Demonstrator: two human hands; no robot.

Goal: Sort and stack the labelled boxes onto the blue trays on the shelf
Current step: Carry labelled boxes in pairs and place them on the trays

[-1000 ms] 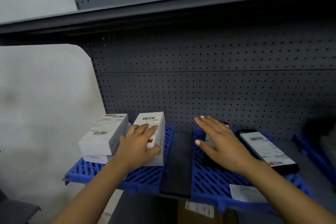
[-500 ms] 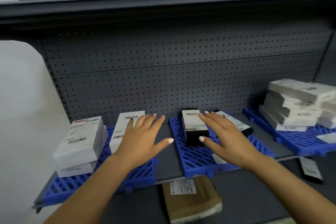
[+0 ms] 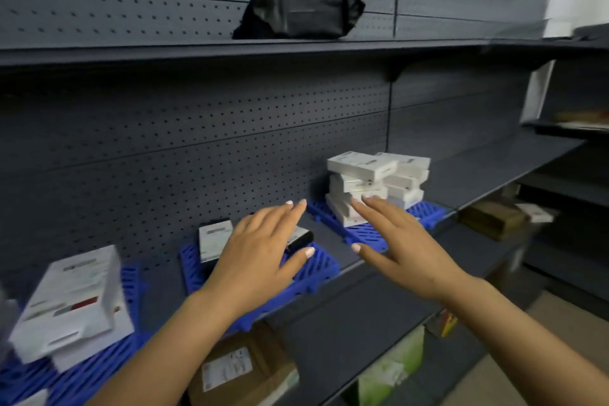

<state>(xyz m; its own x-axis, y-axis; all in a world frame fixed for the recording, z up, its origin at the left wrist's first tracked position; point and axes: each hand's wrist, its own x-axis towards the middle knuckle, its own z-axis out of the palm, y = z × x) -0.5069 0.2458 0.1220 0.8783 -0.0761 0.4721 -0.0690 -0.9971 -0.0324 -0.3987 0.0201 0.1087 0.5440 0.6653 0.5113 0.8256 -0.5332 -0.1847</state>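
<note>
Grey shelf (image 3: 372, 316), left hand (image 3: 260, 254), right hand (image 3: 400, 249) flat above tray edges

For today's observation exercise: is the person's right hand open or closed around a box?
Open. The right hand has straight, spread fingers and grips nothing, reaching toward the white box stack.

White box stack (image 3: 375, 184) is crowding your right tray (image 3: 428, 212). Bare shelf (image 3: 478, 175) is lying open beyond it.
</note>
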